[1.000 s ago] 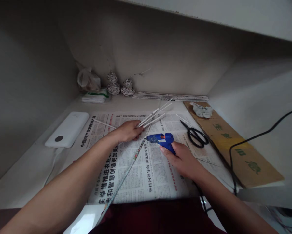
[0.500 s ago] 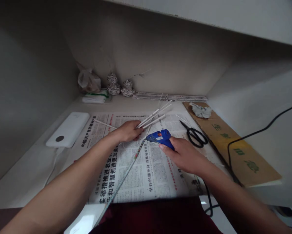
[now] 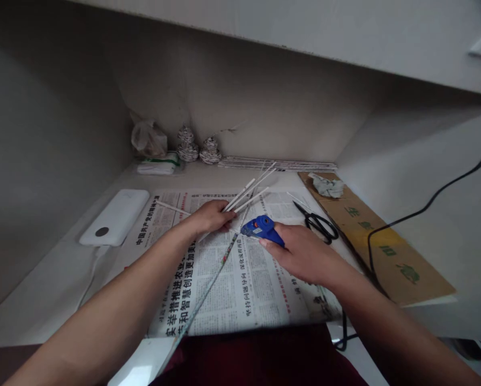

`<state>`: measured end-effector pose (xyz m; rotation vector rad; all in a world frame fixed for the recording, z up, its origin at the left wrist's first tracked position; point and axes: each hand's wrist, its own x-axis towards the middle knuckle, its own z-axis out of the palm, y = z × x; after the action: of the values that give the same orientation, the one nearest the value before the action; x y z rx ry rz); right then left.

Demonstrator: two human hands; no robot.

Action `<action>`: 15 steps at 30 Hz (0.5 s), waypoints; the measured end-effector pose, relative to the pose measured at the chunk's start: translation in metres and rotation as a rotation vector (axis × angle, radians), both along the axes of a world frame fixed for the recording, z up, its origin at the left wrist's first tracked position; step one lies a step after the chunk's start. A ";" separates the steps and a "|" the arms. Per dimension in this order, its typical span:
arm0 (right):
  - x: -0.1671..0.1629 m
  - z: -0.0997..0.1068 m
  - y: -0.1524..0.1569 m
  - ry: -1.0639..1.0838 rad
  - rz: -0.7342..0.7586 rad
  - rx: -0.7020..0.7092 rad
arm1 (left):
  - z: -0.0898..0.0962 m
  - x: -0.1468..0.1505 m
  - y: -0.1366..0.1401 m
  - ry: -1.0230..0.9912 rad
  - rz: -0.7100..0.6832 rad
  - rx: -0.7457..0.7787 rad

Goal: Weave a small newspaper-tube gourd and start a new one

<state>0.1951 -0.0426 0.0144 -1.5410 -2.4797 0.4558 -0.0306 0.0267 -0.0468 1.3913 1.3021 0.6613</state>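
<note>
My left hand (image 3: 215,215) is closed around several thin white paper sticks (image 3: 244,196) that fan out to the upper right. One more paper stick (image 3: 171,208) points out to the left of that hand. In my right hand (image 3: 292,245) is a blue hot glue gun (image 3: 263,229), its nozzle aimed left at the sticks' lower side, close to my left fingers. A long patterned paper strip (image 3: 208,288) runs from near the nozzle down past the table's front edge. Whether the nozzle touches it I cannot tell. Newspaper (image 3: 264,289) lies beneath both hands.
Black scissors (image 3: 320,226) lie right of the glue gun, beside a cardboard strip (image 3: 385,246) with crumpled paper (image 3: 326,185). A black cable (image 3: 429,201) crosses the right side. A white power bank (image 3: 115,217) lies left. Woven gourd shapes (image 3: 187,145) and paper rods (image 3: 280,164) line the back.
The glue gun has tilted slightly in my right hand, its nozzle staying by the sticks. My left hand keeps its hold. The whole view has shifted a little.
</note>
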 end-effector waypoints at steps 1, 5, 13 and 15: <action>0.002 0.000 -0.001 0.020 -0.021 0.000 | 0.002 0.000 0.000 -0.040 0.020 -0.026; 0.017 -0.012 -0.006 0.323 -0.164 -0.113 | 0.009 -0.001 -0.002 -0.199 0.091 -0.121; 0.031 -0.044 -0.015 1.220 -0.346 -0.551 | 0.012 -0.004 -0.004 -0.508 0.044 -0.209; 0.026 -0.042 -0.016 1.297 -0.293 -0.530 | 0.013 -0.001 -0.007 -0.535 0.001 -0.214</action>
<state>0.2211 -0.0583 -0.0275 -1.0707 -1.1515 1.5128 -0.0314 0.0194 -0.0334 0.9513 0.9127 0.8027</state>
